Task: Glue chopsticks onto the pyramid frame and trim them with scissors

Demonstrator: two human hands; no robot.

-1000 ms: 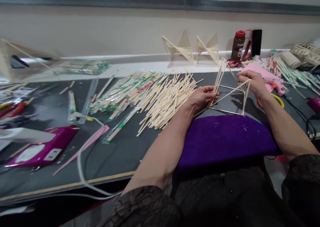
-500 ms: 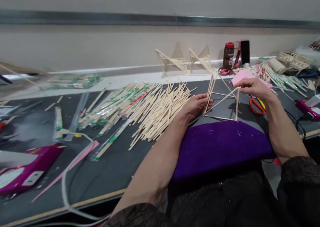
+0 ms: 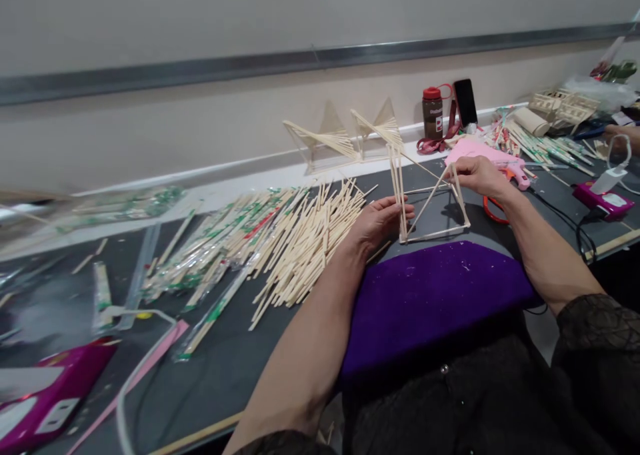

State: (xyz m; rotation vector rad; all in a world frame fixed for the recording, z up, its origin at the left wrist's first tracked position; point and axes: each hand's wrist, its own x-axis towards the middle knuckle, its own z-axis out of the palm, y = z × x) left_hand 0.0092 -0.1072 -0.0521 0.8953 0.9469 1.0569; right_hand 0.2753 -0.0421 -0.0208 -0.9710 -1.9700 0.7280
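Observation:
My left hand [image 3: 383, 223] grips the left side of an open frame of thin wooden sticks [image 3: 434, 235], where several sticks stand close together. At the frame's upper right corner, the fingers of my right hand [image 3: 475, 175] pinch the joint of the sticks. The frame is held just beyond a purple padded cushion [image 3: 435, 301] at the table's front edge. Left of my left hand lies a big pile of loose chopsticks [image 3: 315, 241]. Partly behind my right wrist are a pink glue gun [image 3: 517, 173] and orange scissor handles [image 3: 495, 211].
Two finished-looking stick structures [image 3: 325, 141] lean by the wall. A red-capped bottle [image 3: 433, 115] and a phone [image 3: 465, 103] stand behind. Wrapped chopsticks [image 3: 210, 248] lie left. Magenta power strips [image 3: 603, 201] sit at both sides, with cables. Another person's hand [image 3: 625, 137] shows at the right edge.
The view has turned to the right and tilted. Both hands keep hold of the stick frame, whose right side now leans differently. Another person's hand has come into view.

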